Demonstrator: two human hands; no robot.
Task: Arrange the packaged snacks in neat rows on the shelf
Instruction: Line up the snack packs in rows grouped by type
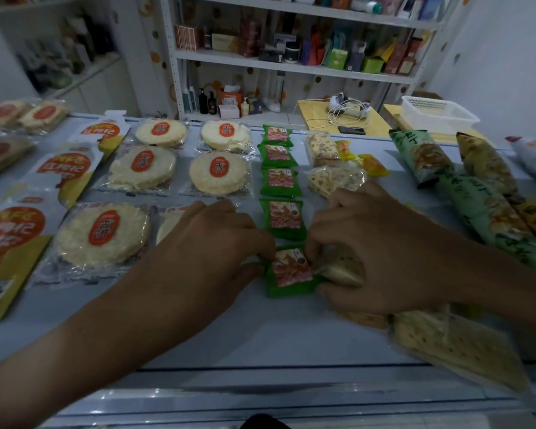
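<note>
A small green snack packet (pixel 291 272) lies at the near end of a column of several like green packets (pixel 281 181) on the pale counter (pixel 260 335). My left hand (pixel 211 239) pinches its left edge. My right hand (pixel 381 252) pinches its right edge and also covers a clear-wrapped cracker pack (pixel 344 270). Left of the column lie rows of round rice cakes (pixel 218 173) in clear wrappers, and orange-and-yellow pouches (pixel 62 171) lie further left. Nougat-cracker packs (pixel 331 178) lie to the right of the column.
Long green snack bags (pixel 477 205) and a brown bag lie at the right. A large cracker pack (pixel 455 345) sits near the front right edge. Behind the counter stand a white shelf unit (pixel 291 66), a white basket (pixel 437 114) and a wooden table with cables.
</note>
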